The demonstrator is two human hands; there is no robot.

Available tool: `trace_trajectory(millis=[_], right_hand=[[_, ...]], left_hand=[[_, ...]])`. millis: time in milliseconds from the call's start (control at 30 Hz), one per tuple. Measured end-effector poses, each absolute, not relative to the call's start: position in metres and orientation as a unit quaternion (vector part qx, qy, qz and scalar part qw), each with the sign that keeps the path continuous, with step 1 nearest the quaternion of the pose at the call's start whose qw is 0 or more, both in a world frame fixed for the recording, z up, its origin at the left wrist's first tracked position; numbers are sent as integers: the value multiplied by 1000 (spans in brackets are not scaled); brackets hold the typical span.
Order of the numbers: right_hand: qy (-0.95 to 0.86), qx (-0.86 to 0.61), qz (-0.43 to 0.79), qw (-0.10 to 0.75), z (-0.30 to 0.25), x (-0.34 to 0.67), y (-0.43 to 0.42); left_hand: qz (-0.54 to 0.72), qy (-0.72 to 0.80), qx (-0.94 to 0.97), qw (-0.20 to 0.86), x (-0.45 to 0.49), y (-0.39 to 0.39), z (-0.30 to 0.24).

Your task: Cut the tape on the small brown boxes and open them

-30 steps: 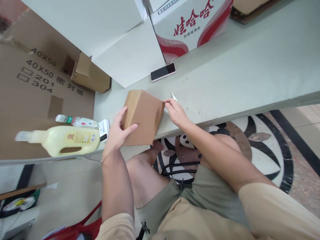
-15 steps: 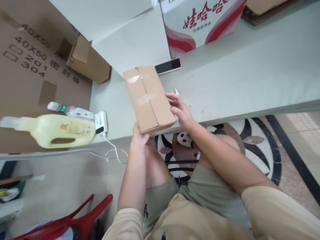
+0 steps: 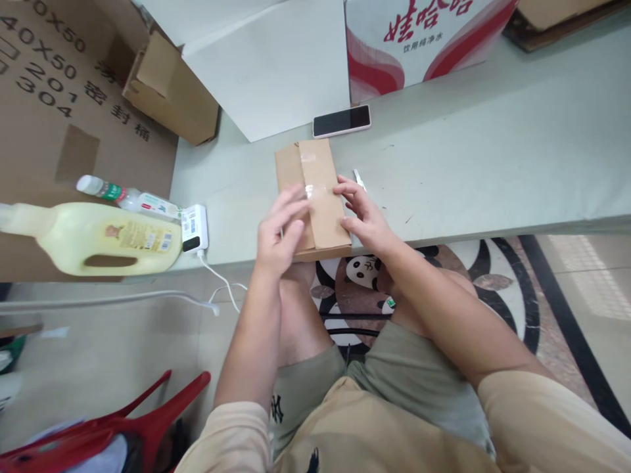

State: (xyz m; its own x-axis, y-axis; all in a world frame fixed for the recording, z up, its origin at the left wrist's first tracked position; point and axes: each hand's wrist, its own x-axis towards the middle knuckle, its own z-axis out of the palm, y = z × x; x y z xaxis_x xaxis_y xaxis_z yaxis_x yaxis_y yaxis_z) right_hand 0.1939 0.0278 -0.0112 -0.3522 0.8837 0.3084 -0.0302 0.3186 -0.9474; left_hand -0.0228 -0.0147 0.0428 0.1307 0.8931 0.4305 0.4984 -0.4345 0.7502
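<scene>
While box [image 3: 326,213] sits flat on table [image 3: 444,171] close to front edge, taped seam up, a push toward the lap could tip it off; can't tell if its near end overhangs. L hand [image 3: 280,231] is spread, fingers over box's L side, blurred, so contact unclear. R hand [image 3: 365,215] is half-curled, thumb and fingers apart at box's R side, no pinch. Grip looks light, so box could skid or twist if only one side gets pressed. Tape [image 3: 309,190] crosses the seam; prob. tears card if pulled hard. White tool [image 3: 359,177], maybe a cutter, lies just beyond R fingers: a knuckle could knock it, poss. nick. Phone [image 3: 342,121] is just past box's far end, could get bumped. Cable [image 3: 217,279] hangs off edge L of box; a forearm snag could drag adapter [image 3: 194,226] off.
</scene>
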Motion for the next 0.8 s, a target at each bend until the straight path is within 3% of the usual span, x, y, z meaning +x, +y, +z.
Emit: trace_trajectory(millis=[133, 233, 333, 500, 667, 800], right_hand=[[-642, -443, 428, 456, -12, 204, 34], [-665, -606, 290, 326, -12, 216, 40], [-698, -660, 201, 192, -12, 223, 44], [-714, -673, 161, 108, -6, 220, 50], [-665, -697, 231, 133, 5, 219, 55], [-601, -648, 359, 300, 12, 230, 51]], left_hand=[[418, 509, 728, 189, -8, -9, 37], [405, 546, 711, 181, 4, -11, 36], [373, 573, 708, 177, 16, -15, 43], [329, 600, 708, 174, 28, -16, 54], [304, 604, 718, 166, 33, -17, 59], [285, 612, 723, 147, 43, -20, 64]])
